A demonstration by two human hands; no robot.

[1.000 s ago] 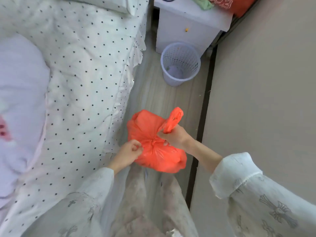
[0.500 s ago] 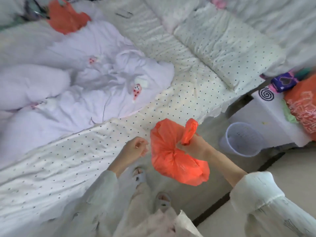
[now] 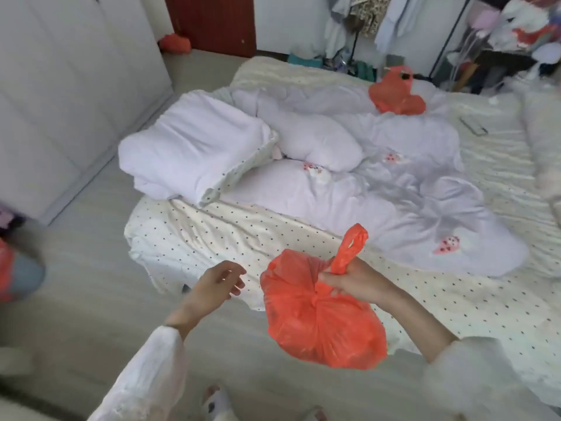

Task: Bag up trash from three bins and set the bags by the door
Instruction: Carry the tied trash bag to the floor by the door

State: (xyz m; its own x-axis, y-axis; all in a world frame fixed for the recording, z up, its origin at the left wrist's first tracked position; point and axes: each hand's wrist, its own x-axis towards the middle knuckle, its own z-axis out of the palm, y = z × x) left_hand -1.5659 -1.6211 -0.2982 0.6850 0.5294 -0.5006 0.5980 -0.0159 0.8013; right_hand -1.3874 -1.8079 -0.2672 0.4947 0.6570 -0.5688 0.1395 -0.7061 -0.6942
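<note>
My right hand [image 3: 353,281] is clenched around the twisted neck of an orange bag [image 3: 321,317], thin crinkly plastic, bulging and rounded below the knot, with one looped handle sticking up above my fist. The bag hangs in the air over the floor, just off the near edge of the bed [image 3: 230,235]. My forearm reaches in from the lower right, the white gauzy sleeve pushed back from the wrist.

My left hand [image 3: 215,284] hangs beside the bag, apart from it, fingers loose and slightly curled, grasping nothing. Its sleeve is the same soft white cloth.

The bed carries a cream sheet with small dark dots, wrinkled at the near corner. On it lies a pale lilac duvet [image 3: 379,189], puffy and rumpled, with a few small pink patches, and one folded lilac pillow [image 3: 194,153] at the left edge.

I count four orange plastic shapes in all: the one I hold; a second orange bag [image 3: 394,97], flat and limp, lying on the duvet toward the bed's far edge; a third bag [image 3: 174,44], a small lump on the floor by the dark red door [image 3: 212,22]; and an orange patch [image 3: 6,268] at the left border, too blurred to make out.

Beyond the bed's far right corner, clothes [image 3: 364,16] hang in a crowded row.
</note>
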